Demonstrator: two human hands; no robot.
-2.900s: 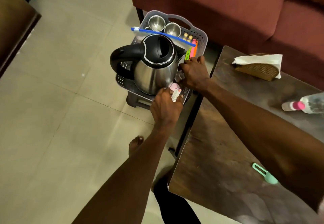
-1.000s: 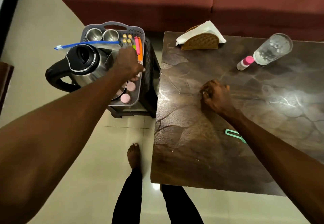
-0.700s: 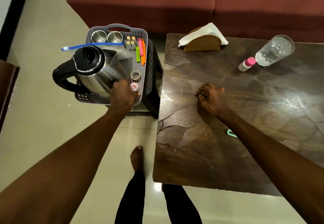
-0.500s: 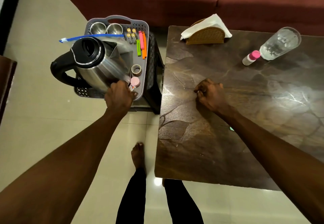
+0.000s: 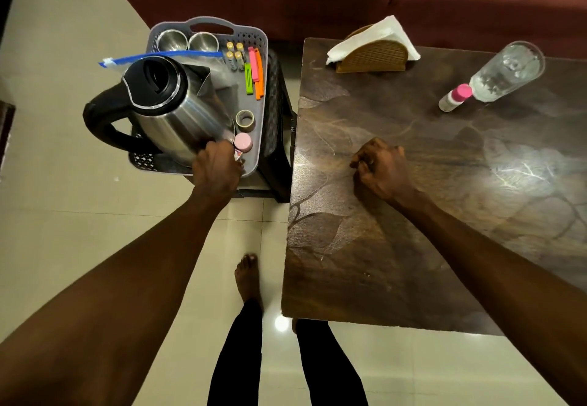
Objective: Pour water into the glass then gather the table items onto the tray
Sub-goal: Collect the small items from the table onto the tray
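The dark surface (image 5: 413, 246) fills the frame's right; the glass (image 5: 508, 70) stands at its upper right. The grey tray (image 5: 262, 113), upper left, carries the kettle (image 5: 171, 110). The left hand (image 5: 217, 172) reaches into the tray's near corner, its grip hidden. The right hand (image 5: 381, 169) rests on the surface at centre, fingers curled.

Left hand (image 5: 217, 169) withdrew from tray's (image 5: 259, 113) far compartments to its near corner. Right hand (image 5: 381, 167) moved from tray onto desk (image 5: 413, 246), fingers curled.
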